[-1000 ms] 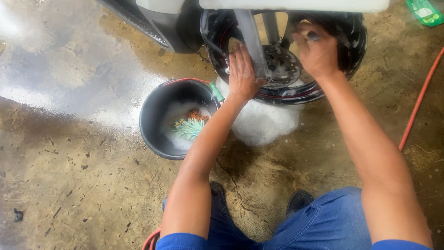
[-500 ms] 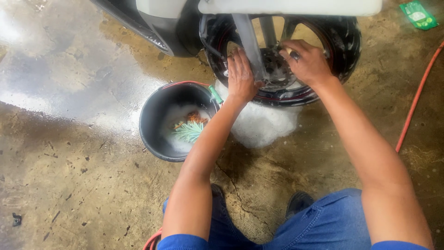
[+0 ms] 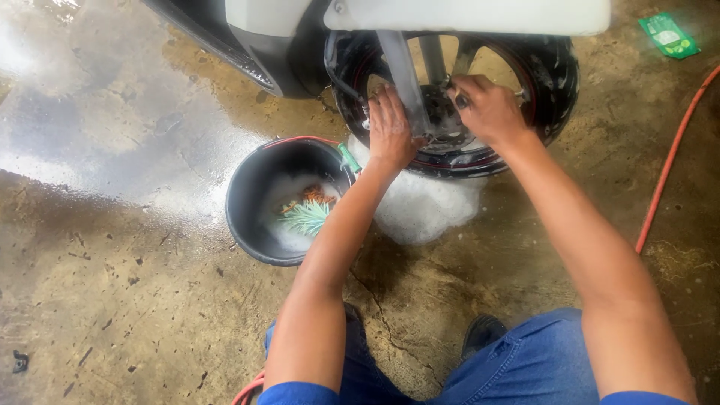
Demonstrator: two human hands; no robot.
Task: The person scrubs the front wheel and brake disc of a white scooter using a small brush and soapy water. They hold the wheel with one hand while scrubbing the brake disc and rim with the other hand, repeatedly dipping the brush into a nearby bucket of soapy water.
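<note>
head cam | looks steeply down | close over wheel (image 3: 457, 97) and bucket (image 3: 259, 225)

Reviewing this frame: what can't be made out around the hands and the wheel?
Head view only:
- Right hand: closed on something at the wheel hub; its fingers hide it.
- Left hand: palm side faces away; contact with the fork leg unclear.
- Bucket: foam covers all but the green bristles.
- Scooter body: cut off by the top edge.
</note>
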